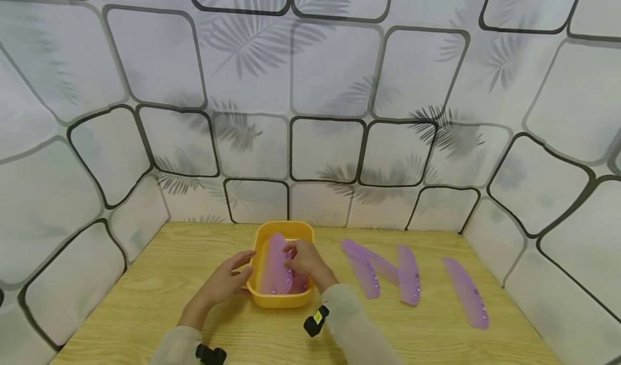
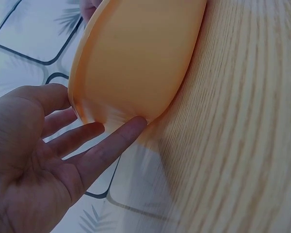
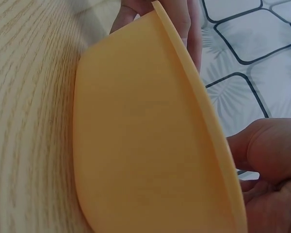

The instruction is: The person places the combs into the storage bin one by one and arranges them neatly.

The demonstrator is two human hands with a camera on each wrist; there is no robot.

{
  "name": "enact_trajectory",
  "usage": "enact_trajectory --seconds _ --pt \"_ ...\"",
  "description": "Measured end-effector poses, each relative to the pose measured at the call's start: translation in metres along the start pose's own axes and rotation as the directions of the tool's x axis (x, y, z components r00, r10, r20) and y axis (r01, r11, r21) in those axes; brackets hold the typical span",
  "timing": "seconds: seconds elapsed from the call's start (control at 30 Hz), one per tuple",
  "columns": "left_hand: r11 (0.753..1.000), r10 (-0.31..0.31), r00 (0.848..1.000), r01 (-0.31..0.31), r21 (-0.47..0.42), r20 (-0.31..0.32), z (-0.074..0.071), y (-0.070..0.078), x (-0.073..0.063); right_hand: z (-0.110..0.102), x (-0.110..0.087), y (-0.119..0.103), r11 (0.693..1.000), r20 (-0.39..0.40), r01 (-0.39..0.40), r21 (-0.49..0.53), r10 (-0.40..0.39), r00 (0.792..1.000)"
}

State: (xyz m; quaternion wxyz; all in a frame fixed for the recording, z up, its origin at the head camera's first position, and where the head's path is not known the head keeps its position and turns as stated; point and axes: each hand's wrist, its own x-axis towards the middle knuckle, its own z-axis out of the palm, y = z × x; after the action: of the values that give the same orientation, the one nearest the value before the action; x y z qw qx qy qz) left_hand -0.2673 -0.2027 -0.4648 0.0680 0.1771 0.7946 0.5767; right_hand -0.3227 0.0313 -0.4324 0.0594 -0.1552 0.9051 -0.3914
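A yellow plastic basin (image 1: pixel 283 301) stands on the table with purple, see-through curved strips (image 1: pixel 275 262) inside; shiny dots run along one edge of them. My left hand (image 1: pixel 223 281) touches the basin's left side, fingers fairly straight, and in the left wrist view the fingertips (image 2: pixel 138 124) rest against the outer wall. Over the basin's right rim reaches my right hand (image 1: pixel 306 260), its thumb and fingers pinching the upper strip's right edge. The basin wall (image 3: pixel 136 121) hides those fingertips in the right wrist view.
Right of the basin, several more purple strips lie on the wooden table (image 1: pixel 204 246). Two overlap in a V (image 1: pixel 364 268), another strip (image 1: pixel 409 276) touches them, and one strip (image 1: pixel 466 292) lies apart at far right. A patterned curtain (image 1: pixel 330 149) closes off the back and sides.
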Motion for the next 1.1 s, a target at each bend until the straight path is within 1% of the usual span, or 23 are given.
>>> enact_trajectory --seconds 0.23,0.33,0.47,0.6,0.8,0.93,1.1 --pt "1.000 -0.020 1.000 0.020 -0.004 -0.010 -0.001 -0.001 0.000 0.006 0.003 0.000 0.999 -0.001 -0.041 0.028 0.041 0.999" --pt "0.999 -0.023 0.999 0.024 0.022 -0.026 -0.001 -0.001 0.000 0.008 0.003 0.000 0.999 -0.005 -0.045 0.029 0.045 0.999" --pt "0.998 -0.025 0.999 0.028 0.055 -0.044 -0.001 0.000 0.000 0.009 0.004 0.000 0.999 -0.004 -0.032 0.020 0.032 0.999" --pt "0.999 -0.024 0.999 0.025 0.043 -0.031 -0.001 0.001 0.000 0.011 0.006 0.002 1.000 -0.011 -0.010 0.003 0.010 1.000" --pt "0.999 -0.024 0.999 0.025 0.044 -0.027 -0.001 0.001 -0.001 0.015 0.007 0.005 0.998 -0.033 0.048 -0.045 -0.049 0.998" --pt "0.999 -0.027 0.999 0.028 0.043 -0.031 -0.001 0.001 0.000 0.016 0.005 0.003 0.999 -0.018 0.028 -0.034 -0.029 0.999" --pt "0.998 -0.030 0.999 0.032 0.046 -0.032 -0.001 0.001 -0.001 0.016 0.003 0.000 1.000 0.010 -0.021 -0.021 0.021 1.000"
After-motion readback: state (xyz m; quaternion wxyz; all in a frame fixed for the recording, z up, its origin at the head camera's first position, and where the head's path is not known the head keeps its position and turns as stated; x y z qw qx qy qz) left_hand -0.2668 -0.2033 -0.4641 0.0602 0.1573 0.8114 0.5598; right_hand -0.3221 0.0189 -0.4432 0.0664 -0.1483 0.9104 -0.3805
